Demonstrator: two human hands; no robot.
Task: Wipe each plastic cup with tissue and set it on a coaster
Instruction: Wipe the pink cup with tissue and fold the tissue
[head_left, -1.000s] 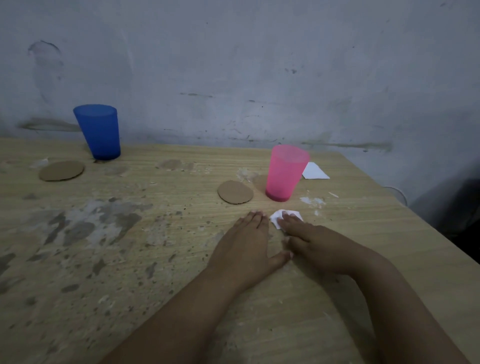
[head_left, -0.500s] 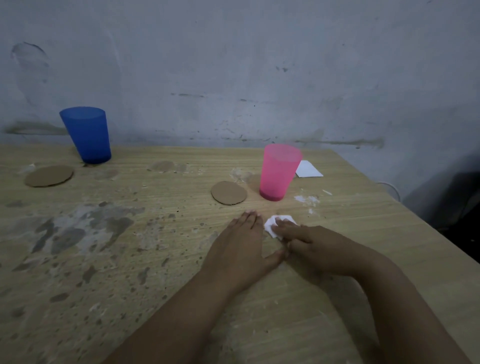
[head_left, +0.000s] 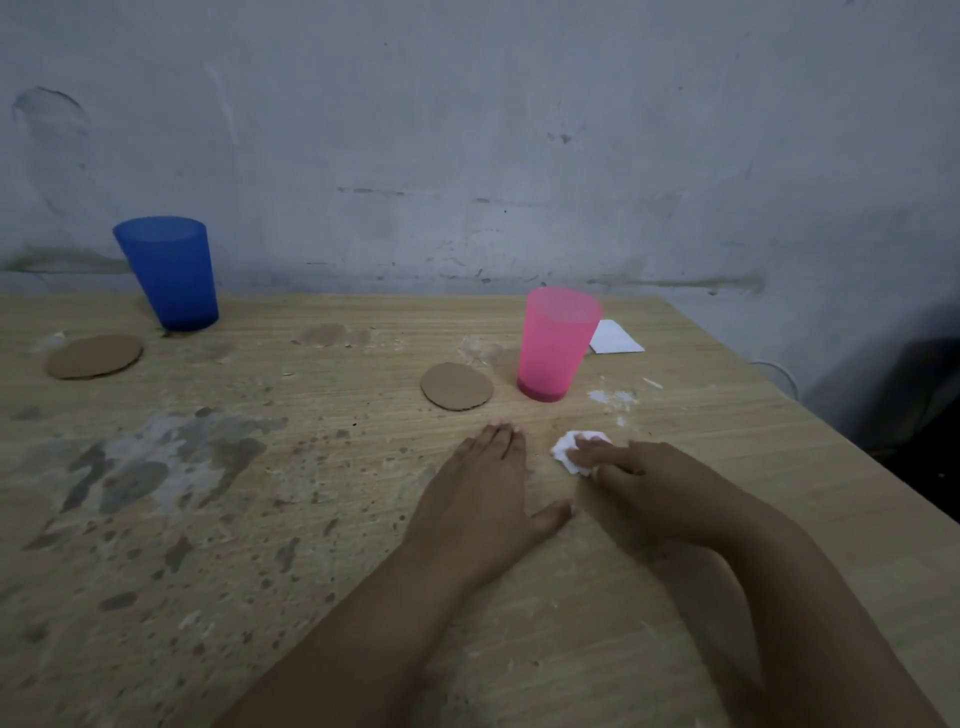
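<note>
— Under the right hand (head_left: 644, 475)?
— White tissue (head_left: 569, 452), fingers curled on it, seemingly pinching.
— Left hand (head_left: 480, 491)?
— Flat on the surface (head_left: 311, 519), fingers straight, holding nothing. Pink cup (head_left: 556, 343) stands just beyond both hands, coaster (head_left: 456, 386) beside it.

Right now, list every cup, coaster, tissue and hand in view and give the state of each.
Pink cup: upright on the table, off its coaster.
Blue cup: upright, off its coaster.
Near coaster: flat, bare, left of the pink cup.
Far coaster: flat, bare.
Crumpled tissue: on the table, under the right hand's fingertips.
Folded tissue: flat behind the pink cup.
Left hand: flat on the table.
Right hand: grips the crumpled tissue.
</note>
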